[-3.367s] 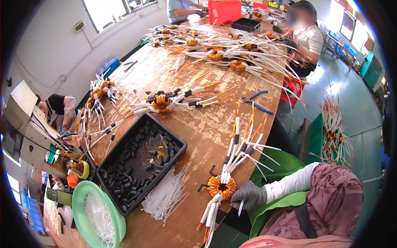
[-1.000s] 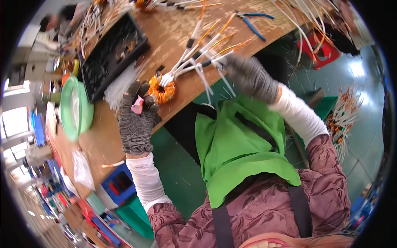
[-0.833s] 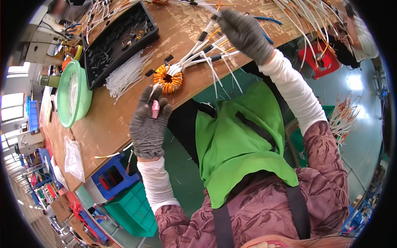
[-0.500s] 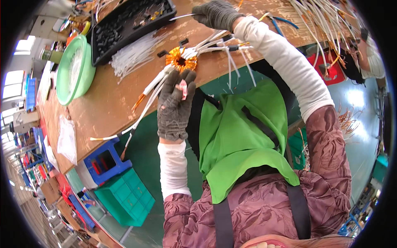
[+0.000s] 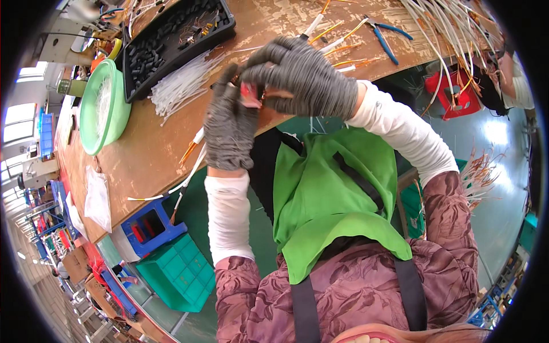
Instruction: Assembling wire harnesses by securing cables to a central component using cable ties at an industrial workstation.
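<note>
My left hand (image 5: 230, 128), in a grey knit glove, is closed around the copper-wound ring coil, which the fingers now almost wholly hide. White-sleeved leads (image 5: 198, 136) with bare copper ends come out below it. A red and pale patch (image 5: 250, 96) shows at the left fingers. Over the same spot bends my right hand (image 5: 306, 80), also gloved, its fingertips meeting the left ones. What the right fingers pinch is hidden. More white-sleeved leads (image 5: 313, 26) fan out beyond the right hand. A thin white strip (image 5: 246, 50) shows next to the right knuckles.
A black tray (image 5: 180, 46) of small black pieces stands at the far left, with white cable ties (image 5: 182, 86) before it. Left of these is a green basin (image 5: 104, 108). Blue-handled pliers (image 5: 384, 43) and a wire bundle (image 5: 446, 34) lie at the right; another person's arm (image 5: 512, 80) shows beyond.
My right hand, which held out a thin white strip at the far edge, has come down and left to meet the left hand. The left fingers have risen and now cover the coil.
</note>
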`<state>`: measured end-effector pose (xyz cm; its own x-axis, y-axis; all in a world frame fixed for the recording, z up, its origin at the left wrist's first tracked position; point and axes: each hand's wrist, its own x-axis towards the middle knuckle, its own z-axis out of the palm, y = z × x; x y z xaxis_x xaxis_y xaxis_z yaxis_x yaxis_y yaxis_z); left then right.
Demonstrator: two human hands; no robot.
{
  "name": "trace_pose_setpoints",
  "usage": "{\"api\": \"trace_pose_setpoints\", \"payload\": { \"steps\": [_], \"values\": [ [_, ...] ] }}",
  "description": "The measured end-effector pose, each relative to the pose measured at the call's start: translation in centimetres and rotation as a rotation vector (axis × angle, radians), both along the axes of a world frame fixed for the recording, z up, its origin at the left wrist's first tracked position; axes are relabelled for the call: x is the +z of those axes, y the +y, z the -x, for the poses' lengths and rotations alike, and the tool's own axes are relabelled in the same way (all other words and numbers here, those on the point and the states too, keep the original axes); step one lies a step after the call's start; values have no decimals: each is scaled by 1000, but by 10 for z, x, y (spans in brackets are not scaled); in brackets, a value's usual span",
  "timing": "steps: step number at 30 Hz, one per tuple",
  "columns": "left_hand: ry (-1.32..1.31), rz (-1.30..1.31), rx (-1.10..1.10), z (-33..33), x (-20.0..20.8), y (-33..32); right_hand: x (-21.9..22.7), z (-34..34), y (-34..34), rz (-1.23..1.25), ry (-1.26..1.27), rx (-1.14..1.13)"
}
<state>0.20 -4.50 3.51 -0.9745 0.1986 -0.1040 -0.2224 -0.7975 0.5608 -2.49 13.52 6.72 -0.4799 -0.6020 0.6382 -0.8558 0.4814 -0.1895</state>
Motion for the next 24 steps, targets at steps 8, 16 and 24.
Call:
{"api": "trace_pose_setpoints", "payload": {
  "steps": [8,16,24],
  "values": [
    [173,620,295,62,6,-81,-29,10,29,318,-319,-185],
    [297,912,557,-15,-10,-77,-44,6,14,153,-310,-135],
    [273,674,71,-68,2,77,-11,-49,3,1144,-882,-9]
  ]
}}
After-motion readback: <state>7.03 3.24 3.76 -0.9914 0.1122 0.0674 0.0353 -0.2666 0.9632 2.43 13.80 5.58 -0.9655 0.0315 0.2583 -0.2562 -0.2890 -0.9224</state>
